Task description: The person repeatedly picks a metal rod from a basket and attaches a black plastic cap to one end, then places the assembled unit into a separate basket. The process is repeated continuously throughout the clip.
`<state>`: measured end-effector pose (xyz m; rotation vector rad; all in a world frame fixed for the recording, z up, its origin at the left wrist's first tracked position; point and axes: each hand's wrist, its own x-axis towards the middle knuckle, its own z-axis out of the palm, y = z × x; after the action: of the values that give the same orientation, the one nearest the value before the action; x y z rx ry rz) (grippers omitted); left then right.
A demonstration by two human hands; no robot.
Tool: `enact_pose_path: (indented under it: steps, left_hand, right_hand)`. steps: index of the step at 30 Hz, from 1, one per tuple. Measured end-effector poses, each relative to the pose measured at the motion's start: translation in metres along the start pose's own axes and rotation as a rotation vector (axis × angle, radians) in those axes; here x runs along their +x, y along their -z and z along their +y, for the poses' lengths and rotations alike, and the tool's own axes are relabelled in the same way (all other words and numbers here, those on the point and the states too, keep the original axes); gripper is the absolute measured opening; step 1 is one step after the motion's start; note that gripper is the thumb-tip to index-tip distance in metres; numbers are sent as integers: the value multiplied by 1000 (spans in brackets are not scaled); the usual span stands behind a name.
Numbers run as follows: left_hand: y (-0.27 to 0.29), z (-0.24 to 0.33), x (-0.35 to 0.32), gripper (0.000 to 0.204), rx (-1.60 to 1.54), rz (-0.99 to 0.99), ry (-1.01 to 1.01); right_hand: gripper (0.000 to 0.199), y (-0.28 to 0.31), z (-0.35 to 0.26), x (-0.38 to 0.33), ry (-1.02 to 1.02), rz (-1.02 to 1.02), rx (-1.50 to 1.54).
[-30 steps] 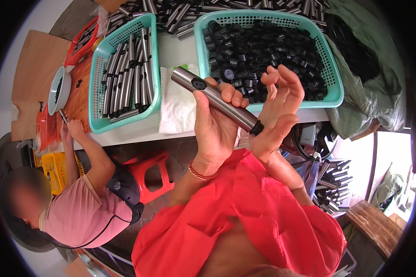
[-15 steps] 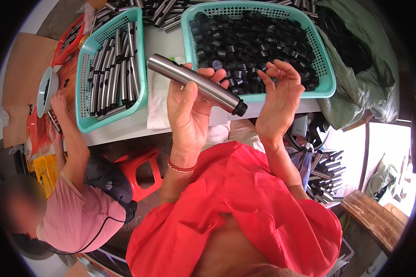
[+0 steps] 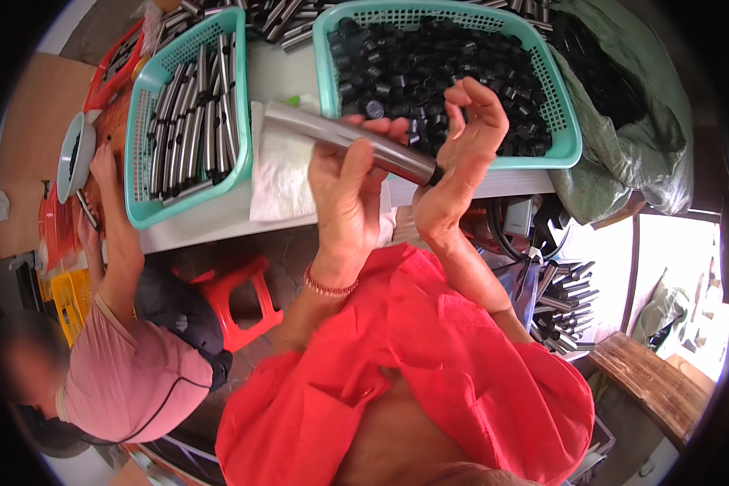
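- While a red shirt (image 3: 405, 340), nearest the camera, fills the lower centre, two bare forearms extend from it toward mid-frame; a reddish bracelet (image 3: 330, 285) rings the left wrist.
- Left hand (image 3: 344, 194), centre: closed around a metal tube (image 3: 381, 151), the thumb across its near side.
- Metal tube, centre: raised in front of the table and tilted, its plain end toward the upper left, its black end piece (image 3: 436, 176) toward the lower right.
- Right hand (image 3: 466, 150), right of centre: opened wide, fingers loosely curled, the palm against or just beside the black end piece; exact contact cannot be told.
- White cloth (image 3: 282, 182), left of centre: lying on the pale table (image 3: 279, 74).
- First turquoise basket (image 3: 134, 215), upper left: filled with similar tubes (image 3: 190, 134).
- Second turquoise basket (image 3: 569, 144), upper centre to right: heaped with small black caps (image 3: 429, 89).
- Green sack (image 3: 616, 174), upper right: beside the second turquoise basket.
- Co-worker (image 3: 130, 381), lower left: in pink, near a red stool (image 3: 247, 306).
- Loose tubes (image 3: 277, 16), top edge: piled beyond both baskets.
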<state>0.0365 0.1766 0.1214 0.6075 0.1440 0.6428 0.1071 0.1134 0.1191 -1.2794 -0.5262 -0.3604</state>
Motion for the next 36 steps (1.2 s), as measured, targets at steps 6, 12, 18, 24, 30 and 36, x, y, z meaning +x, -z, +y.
enact_pose_path:
  steps: [6, 12, 18, 24, 30, 36]
  left_hand:
    - [20, 25, 11, 28, 241, 0, 12]
    - [29, 40, 20, 33, 395, 158, -132]
    - [38, 57, 29, 41, 505, 282, -248]
    - [54, 66, 30, 33, 530, 273, -202]
    - [67, 67, 31, 31, 452, 265, -168]
    - [69, 69, 32, 25, 428, 263, -155]
  right_hand:
    - [66, 19, 8, 13, -27, 68, 172]
    - [18, 40, 15, 4, -250, -113, -231]
    - [6, 34, 21, 0, -42, -232, -427]
    - [4, 34, 23, -2, -9, -261, -473]
    - [4, 34, 23, -3, 5, -279, -479]
    - [5, 34, 23, -4, 20, -278, -488]
